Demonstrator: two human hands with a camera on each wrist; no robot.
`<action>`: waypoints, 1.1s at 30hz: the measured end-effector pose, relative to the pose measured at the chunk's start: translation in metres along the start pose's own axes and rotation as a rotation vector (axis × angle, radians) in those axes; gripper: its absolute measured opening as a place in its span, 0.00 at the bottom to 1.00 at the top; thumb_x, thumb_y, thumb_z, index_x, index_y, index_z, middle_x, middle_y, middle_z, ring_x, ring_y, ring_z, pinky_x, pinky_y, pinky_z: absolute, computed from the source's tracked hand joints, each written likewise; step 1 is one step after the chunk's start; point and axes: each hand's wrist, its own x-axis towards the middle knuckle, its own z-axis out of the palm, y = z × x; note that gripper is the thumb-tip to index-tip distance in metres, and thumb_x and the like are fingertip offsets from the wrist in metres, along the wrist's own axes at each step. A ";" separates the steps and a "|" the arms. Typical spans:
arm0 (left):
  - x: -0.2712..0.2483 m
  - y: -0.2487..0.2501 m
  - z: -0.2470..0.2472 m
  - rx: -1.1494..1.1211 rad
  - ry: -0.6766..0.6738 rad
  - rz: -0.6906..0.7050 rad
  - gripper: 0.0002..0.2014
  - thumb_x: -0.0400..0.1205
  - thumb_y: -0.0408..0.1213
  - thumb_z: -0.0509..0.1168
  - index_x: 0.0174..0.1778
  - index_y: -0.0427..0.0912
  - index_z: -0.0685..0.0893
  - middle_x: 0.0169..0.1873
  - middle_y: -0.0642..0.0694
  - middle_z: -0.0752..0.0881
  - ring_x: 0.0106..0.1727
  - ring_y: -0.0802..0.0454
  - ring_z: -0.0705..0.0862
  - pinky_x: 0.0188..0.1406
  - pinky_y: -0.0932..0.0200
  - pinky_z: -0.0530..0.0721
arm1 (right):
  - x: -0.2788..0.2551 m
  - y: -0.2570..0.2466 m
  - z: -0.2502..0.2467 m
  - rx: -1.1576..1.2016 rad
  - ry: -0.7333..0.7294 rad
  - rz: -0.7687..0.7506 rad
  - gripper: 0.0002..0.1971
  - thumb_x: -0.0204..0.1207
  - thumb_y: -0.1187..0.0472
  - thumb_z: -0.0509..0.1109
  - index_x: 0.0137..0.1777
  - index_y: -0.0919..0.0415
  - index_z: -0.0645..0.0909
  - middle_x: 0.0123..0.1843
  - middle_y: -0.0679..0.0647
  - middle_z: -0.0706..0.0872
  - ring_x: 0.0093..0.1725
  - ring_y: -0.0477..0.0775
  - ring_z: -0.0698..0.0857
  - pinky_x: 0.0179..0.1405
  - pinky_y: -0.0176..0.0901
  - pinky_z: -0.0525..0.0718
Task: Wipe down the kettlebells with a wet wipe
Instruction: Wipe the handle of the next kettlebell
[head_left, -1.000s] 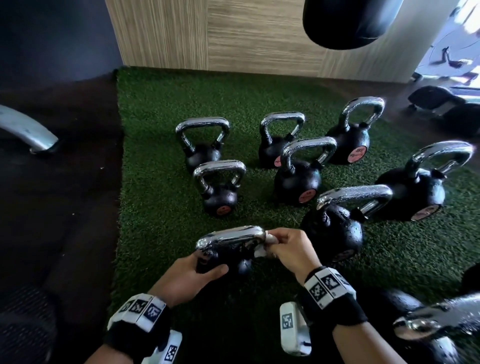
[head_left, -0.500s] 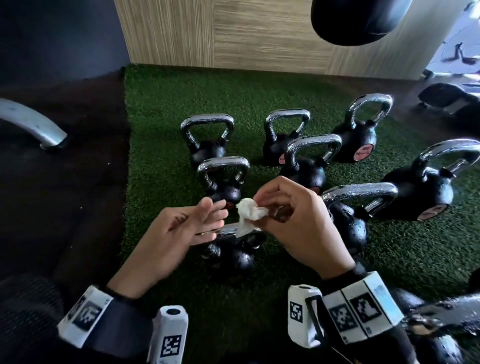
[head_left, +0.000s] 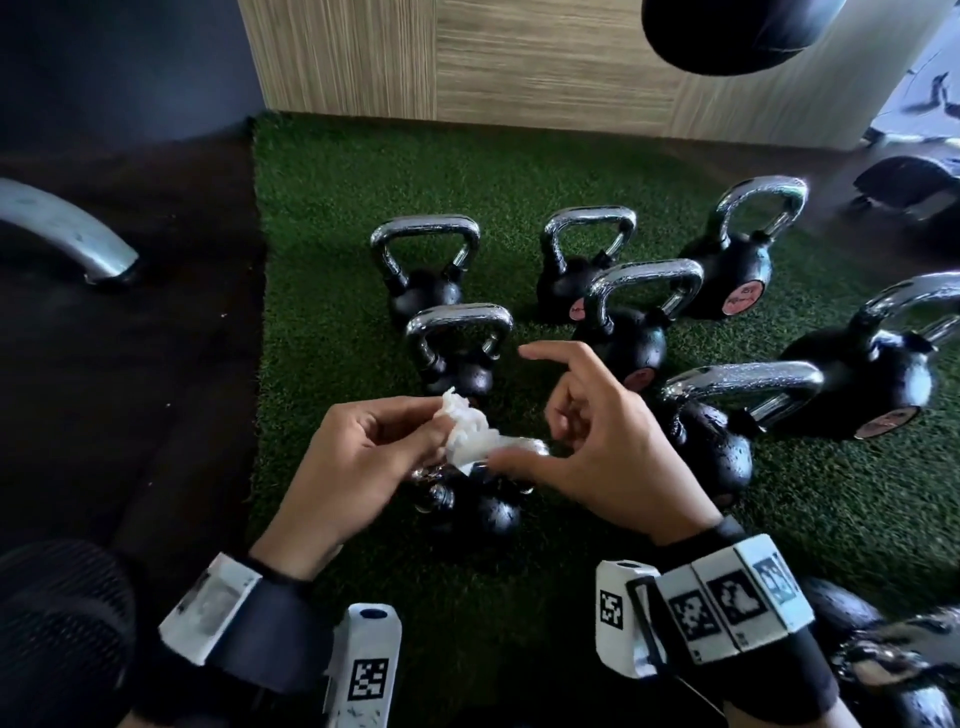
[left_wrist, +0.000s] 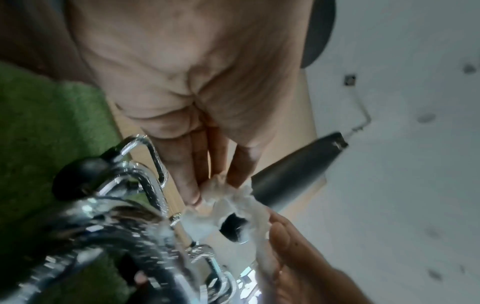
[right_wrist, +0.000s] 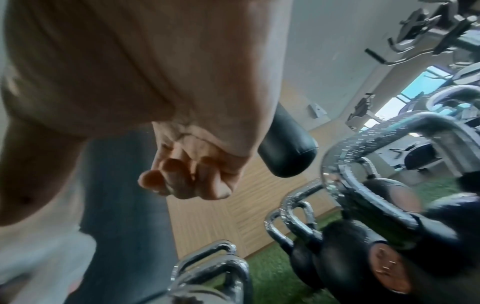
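A crumpled white wet wipe is pinched in the fingertips of my left hand, raised above a small black kettlebell with a chrome handle on the green turf. My right hand hovers just right of the wipe with its index finger stretched out and the other fingers loosely curled. Its thumb lies against the wipe's lower edge. The left wrist view shows the torn wipe between my left fingers, with the right thumb beside it. In the right wrist view the curled fingers hold nothing.
Several more chrome-handled kettlebells stand on the turf behind and to the right, one close by my right wrist. A black punching bag hangs ahead by the wooden wall. A curved metal bar lies on the dark floor, left.
A second ago both hands were on the small kettlebell's handle. They then lifted, and the wipe has passed from my right hand to my left; the right index finger has come off it.
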 end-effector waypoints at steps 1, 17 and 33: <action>0.000 -0.004 -0.002 0.172 0.043 0.085 0.09 0.76 0.44 0.77 0.52 0.52 0.95 0.49 0.57 0.94 0.56 0.60 0.92 0.57 0.66 0.87 | -0.002 0.011 -0.002 -0.029 -0.005 0.042 0.41 0.59 0.40 0.87 0.73 0.39 0.74 0.33 0.49 0.80 0.28 0.42 0.76 0.31 0.28 0.74; 0.001 -0.035 0.015 0.897 -0.049 0.562 0.16 0.82 0.43 0.73 0.65 0.46 0.90 0.61 0.55 0.91 0.61 0.61 0.87 0.62 0.62 0.86 | -0.049 0.124 0.075 0.085 -0.214 0.475 0.21 0.60 0.35 0.83 0.55 0.28 0.86 0.53 0.33 0.90 0.53 0.30 0.86 0.51 0.22 0.78; -0.023 -0.102 -0.027 0.456 0.275 0.425 0.09 0.80 0.44 0.74 0.54 0.48 0.94 0.52 0.76 0.88 0.52 0.70 0.90 0.48 0.76 0.85 | -0.046 0.119 0.086 0.131 -0.076 0.492 0.09 0.67 0.41 0.83 0.44 0.30 0.87 0.44 0.27 0.90 0.45 0.27 0.88 0.41 0.16 0.78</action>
